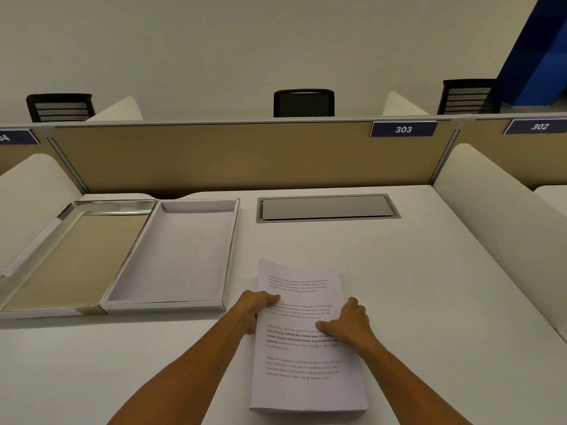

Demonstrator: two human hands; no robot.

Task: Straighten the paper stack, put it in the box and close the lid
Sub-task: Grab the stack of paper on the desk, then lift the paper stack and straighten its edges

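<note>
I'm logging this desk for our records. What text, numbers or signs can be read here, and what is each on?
"303": blue plate on the partition.
"302": blue plate on the next partition to the right.
"04": cut-off blue plate at the left edge; any first digit is out of frame.
Top sheet of the paper stack: four printed paragraphs, mostly too small; bold part reads "way of living. Defined by a slower pace".
Box and lid: no text.

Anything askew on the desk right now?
Yes: the paper stack is uneven, with sheets fanned out at its far edge. Both hands hold its sides. The box lies open, lid flat beside it.
</note>
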